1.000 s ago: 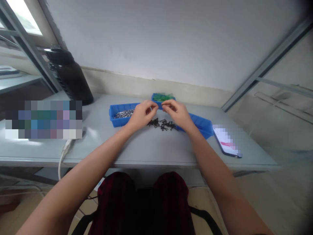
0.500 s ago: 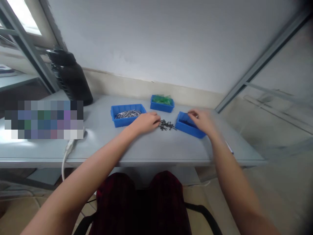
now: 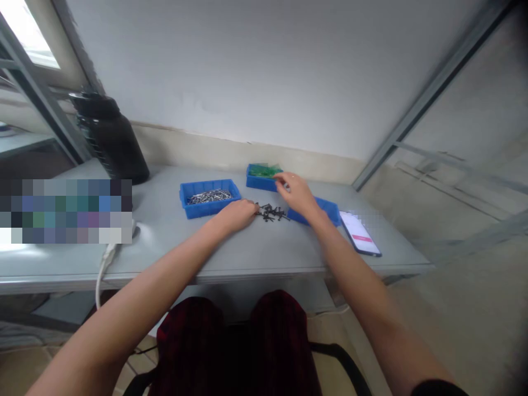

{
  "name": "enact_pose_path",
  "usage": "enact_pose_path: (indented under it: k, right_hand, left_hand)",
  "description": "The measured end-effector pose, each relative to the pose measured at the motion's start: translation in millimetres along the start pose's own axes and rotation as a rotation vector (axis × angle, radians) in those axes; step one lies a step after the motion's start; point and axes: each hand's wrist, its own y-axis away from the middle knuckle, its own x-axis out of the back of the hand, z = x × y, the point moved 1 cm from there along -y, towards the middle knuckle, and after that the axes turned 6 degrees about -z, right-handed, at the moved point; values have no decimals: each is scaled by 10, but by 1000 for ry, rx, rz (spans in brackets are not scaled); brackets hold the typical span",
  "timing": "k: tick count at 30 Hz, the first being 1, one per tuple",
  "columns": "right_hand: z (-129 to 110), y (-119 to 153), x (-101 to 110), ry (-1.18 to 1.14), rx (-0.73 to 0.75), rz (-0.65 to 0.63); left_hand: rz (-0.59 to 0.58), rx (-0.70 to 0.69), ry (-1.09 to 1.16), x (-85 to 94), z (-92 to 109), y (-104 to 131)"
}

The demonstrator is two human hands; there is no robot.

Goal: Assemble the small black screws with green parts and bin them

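My left hand rests on the table at the left edge of a pile of black screws, its fingers curled together; what they hold, if anything, is too small to name. My right hand is at the right end of the blue box with green pieces, thumb and fingertips apart, with nothing visible between them. Behind my right wrist stands another blue box, partly covered. A third blue box, left of my left hand, holds silver screws.
A phone with a lit screen lies at the right of the table. A dark bottle stands at the back left. A white cable hangs over the front edge, near a blurred-out patch.
My right hand has moved left from the right blue box to the box with green pieces. The phone now shows more fully. My left hand stays by the black screws.
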Motion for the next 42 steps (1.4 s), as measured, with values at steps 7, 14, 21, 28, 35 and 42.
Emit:
enact_pose_path:
  k: [7, 14, 21, 28, 35, 42]
  right_hand:
    - [-148, 170, -251, -189, 20, -56]
    - [-86, 172, -220, -282, 46, -197]
    - [-93, 180, -165, -313, 10, -179]
    - [-145, 194, -119, -350, 20, -45]
    - [-204, 207, -127, -267, 29, 4]
    - [-156, 197, -151, -233, 27, -78]
  left_hand:
    - [116, -32, 240, 115, -7, -6]
    - [448, -9, 569, 245, 36, 31]
    - [473, 51, 665, 260, 29, 31]
    - [395, 60, 656, 229, -11, 11]
    - [384, 33, 613, 231, -13, 19]
    - [568, 33, 543, 226, -47, 21]
